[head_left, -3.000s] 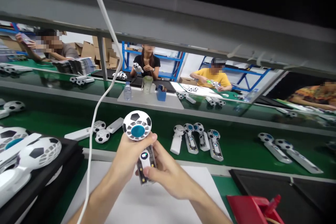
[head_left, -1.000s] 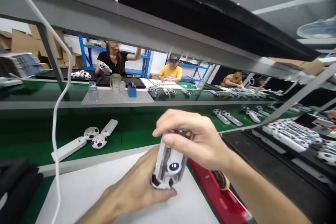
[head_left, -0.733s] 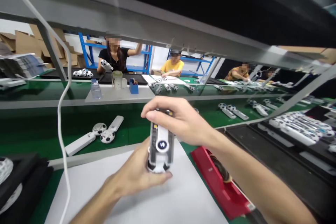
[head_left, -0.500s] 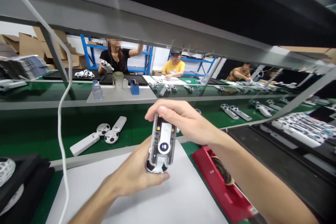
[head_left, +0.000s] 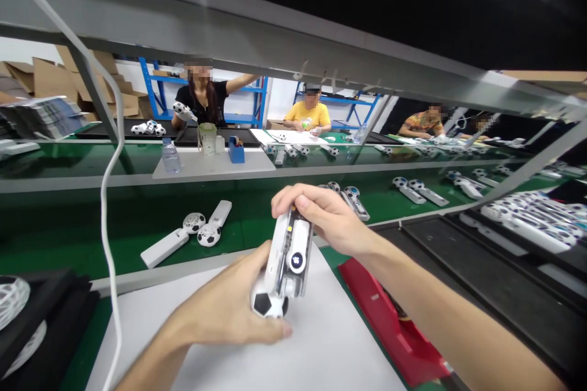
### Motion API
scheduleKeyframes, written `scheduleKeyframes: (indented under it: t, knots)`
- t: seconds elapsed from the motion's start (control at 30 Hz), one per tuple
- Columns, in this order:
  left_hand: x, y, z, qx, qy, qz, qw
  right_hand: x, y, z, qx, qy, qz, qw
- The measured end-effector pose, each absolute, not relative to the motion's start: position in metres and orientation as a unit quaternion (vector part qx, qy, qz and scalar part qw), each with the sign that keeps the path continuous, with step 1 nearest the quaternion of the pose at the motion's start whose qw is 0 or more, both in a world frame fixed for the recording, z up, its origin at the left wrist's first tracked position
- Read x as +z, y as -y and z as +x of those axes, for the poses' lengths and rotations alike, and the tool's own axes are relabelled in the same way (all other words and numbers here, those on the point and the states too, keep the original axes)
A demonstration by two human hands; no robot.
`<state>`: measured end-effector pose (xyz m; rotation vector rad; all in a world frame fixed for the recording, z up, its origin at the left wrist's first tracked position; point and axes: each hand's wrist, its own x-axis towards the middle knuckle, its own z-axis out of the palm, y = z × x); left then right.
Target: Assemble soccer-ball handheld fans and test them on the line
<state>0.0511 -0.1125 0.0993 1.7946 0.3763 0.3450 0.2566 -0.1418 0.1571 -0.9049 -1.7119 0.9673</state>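
Over a white sheet [head_left: 330, 330], both hands hold a handheld fan [head_left: 297, 244] with a clear casing, a small lit round display and a football-patterned head. The display faces me, and the black-and-white head points down toward my body. My left hand [head_left: 229, 302] is closed around the head end from the left, its thumb below. At the far end, my right hand [head_left: 328, 217] grips the handle's top between thumb and fingers. Part of the handle is hidden under those fingers.
Two white fans [head_left: 192, 232] lie on the green belt [head_left: 114, 214] ahead. A red bin [head_left: 389, 324] stands at right, beside a black tray [head_left: 458, 269]. A white cable [head_left: 107, 214] hangs at left. Co-workers sit opposite, beyond a water bottle [head_left: 170, 156].
The fan has moved slightly right and down in view and turned, so its white side now shows. The display no longer reads the same digits. Both hands keep hold.
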Motion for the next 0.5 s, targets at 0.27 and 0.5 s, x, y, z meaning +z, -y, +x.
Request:
scheduleKeyframes:
  t: [0.27,0.5]
  knots:
    - [0.071,0.124,0.084,0.107,-0.221,0.467,0.849,0.089,0.159,0.265,0.271,0.610,-0.559,0.492]
    - [0.074,0.134,0.094,0.123,-0.297,0.551,0.770,0.072,0.247,0.271,0.303,0.501,-0.665,0.464]
